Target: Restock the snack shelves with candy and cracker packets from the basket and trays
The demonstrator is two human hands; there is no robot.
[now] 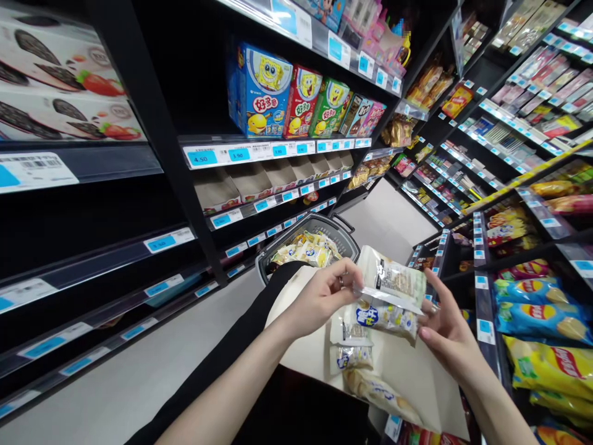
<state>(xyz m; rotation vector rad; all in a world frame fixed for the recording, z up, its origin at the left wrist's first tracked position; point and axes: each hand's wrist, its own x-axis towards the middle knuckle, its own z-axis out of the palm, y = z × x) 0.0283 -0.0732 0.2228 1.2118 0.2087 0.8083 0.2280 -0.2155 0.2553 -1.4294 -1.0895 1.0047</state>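
Note:
My left hand pinches the near edge of a white snack packet, back side up. My right hand supports a second white packet with blue lettering from the right, fingers curled round its end. Below them two more small packets and a longer one lie on a cream tote bag. A dark shopping basket holding several yellow-white packets stands on the floor just beyond my hands.
Black shelving lines a narrow aisle. On the left are cartoon biscuit boxes, brown display cartons and cookie boxes. Crisp bags fill the shelves on the right. Pale floor runs ahead.

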